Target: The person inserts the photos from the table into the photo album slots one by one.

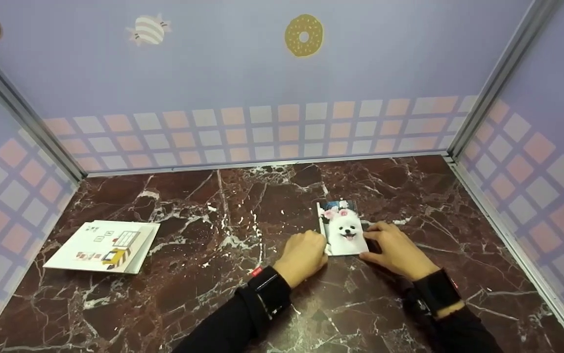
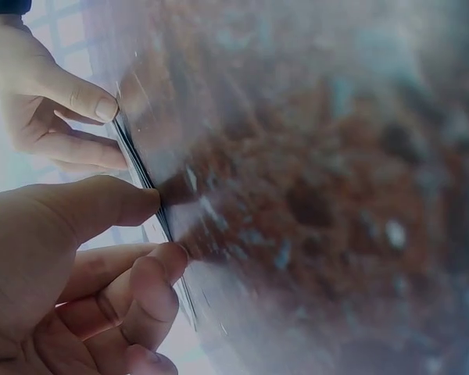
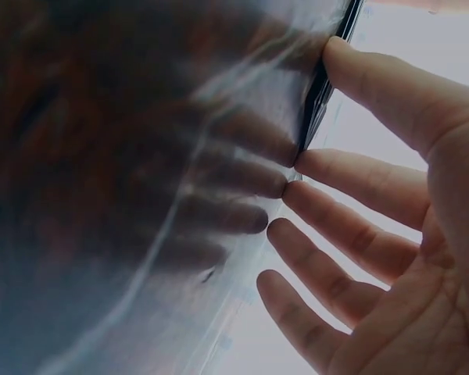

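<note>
Item 1: card stack [image 1: 345, 234], photo-faced, top print a white dog w/ pink flowers. Lies on the surface [image 1: 203, 304], right of ctr. in head view, between both hands. Several thin layers show edge-on in the wrist views, edges not quite flush.

Item 2: left hand [image 1: 303, 257]. Fingers curled; thumb and forefinger tips pinch lightly at the stack's left side, near the lower corner. Pressure: can't tell.

Item 3: right hand [image 1: 399, 251]. Fingers spread, nearly straight; tips of thumb and foremost fingers touch the stack's right side and lower right corner, not wrapped round it. Hands well apart from each other, stack between.

Item 4: white folded cards [image 1: 95, 245], approx. two, overlapping, w/ yellow vehicle and bldg. print. Far left of surface, well apart from item 1.

Item 5: backdrop panel [image 1: 228, 63], lilac, w/ doughnut, sweet and check motifs.

Handling note (judgement): step in hand looks like squaring the edges. Best done w/ even, light inward pressure from both sides — too hard and thin cards bow or ride up. Keep fingertips low, so the bottom layers get caught too; tap the short edges sep. Watch the glossy face — prints likely smudge, so hold by edges only.
</note>
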